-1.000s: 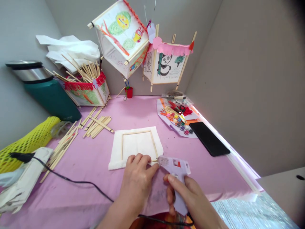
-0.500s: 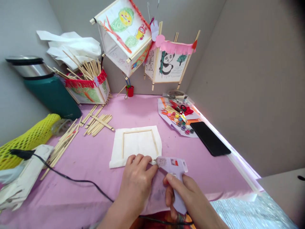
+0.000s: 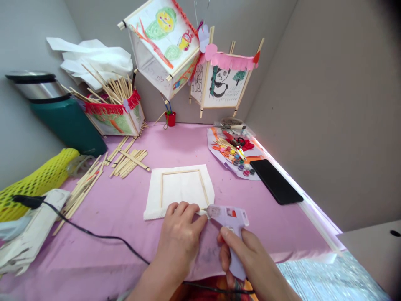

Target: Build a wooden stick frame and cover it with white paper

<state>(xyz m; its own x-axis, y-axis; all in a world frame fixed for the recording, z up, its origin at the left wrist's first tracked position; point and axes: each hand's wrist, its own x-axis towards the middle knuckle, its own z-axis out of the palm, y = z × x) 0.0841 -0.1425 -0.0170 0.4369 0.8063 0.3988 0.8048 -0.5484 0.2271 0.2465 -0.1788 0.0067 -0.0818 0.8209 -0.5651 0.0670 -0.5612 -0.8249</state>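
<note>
Pink cloth covers your table (image 3: pixel 103 259) between grey walls, with a yellow mesh sleeve (image 3: pixel 34 179) at the far left and a black cord (image 3: pixel 94 236) running past loose wooden sticks (image 3: pixel 79 194). Your left hand (image 3: pixel 178 238) sits half-curled, narrow, its fingertips on the near corner of a square frame of thin wooden sticks (image 3: pixel 181 171); you can't tell whether it pinches the stick. That frame lies on a white folded cloth (image 3: pixel 178 196), mid-table. Your right hand (image 3: pixel 247 255) wraps firmly around a lilac glue gun (image 3: pixel 230 234), its metal nozzle just beside the frame's near right corner. Farther right lie a paper sheet of coloured paint pots (image 3: pixel 234 156) and a black phone (image 3: pixel 275 182). Above, a panda-painted paper lantern (image 3: pixel 222 79) hangs against the wall.
</note>
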